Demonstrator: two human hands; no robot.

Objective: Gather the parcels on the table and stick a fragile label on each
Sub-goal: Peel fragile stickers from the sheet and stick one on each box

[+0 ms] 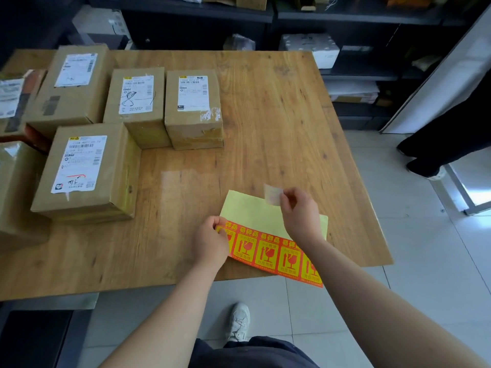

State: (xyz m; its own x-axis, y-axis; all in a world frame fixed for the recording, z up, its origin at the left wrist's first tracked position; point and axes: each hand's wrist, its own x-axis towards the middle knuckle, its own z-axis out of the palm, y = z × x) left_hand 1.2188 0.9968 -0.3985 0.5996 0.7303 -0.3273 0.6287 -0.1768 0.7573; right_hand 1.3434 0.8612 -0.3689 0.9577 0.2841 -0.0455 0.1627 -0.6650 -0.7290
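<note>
six parcels [87, 171], one label sheet [268, 245]

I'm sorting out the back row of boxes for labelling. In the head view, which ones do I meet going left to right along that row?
Large parcel with a tilted white label → parcel with pen scribbles on its label → parcel with torn white tape at its corner → bare wooden table.

A wooden table [265, 115] stands on pale floor tiles [425, 235], with dark cluttered shelves [345, 35] beyond it.
</note>
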